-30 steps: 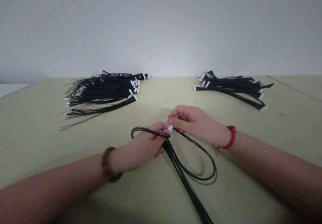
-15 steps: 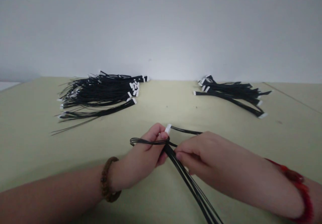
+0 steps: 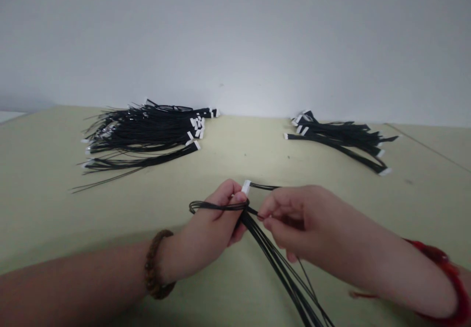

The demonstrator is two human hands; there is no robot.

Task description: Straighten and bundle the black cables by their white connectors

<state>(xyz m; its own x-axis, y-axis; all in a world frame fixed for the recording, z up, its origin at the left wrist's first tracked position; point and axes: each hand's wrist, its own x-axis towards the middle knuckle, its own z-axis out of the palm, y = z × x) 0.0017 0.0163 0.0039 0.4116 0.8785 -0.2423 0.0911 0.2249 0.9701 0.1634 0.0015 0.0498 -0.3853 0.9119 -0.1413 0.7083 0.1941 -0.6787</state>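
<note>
My left hand (image 3: 221, 219) is closed around a black wire harness (image 3: 277, 263), its thumb pressed just below a white connector (image 3: 246, 187). From that grip, the harness's loose wires fan down to the lower right. A loop of thin black wires (image 3: 206, 206) sticks out to the left over my left fingers. My right hand (image 3: 301, 219) pinches a thin black wire between thumb and forefinger, a little right of the left hand. Several wires run from the connector to behind the right hand, where their far ends are hidden.
On the table (image 3: 235, 145), a large pile of black wire harnesses (image 3: 147, 128) with white connectors lies at the back left. A smaller pile of harnesses (image 3: 334, 133) is at the back right. Behind them stands a pale wall (image 3: 235, 37).
My right hand has lifted slightly and shifted right, its fingers now pinching a wire off the bundle. The left hand keeps its hold, and the hanging wires are more spread.
</note>
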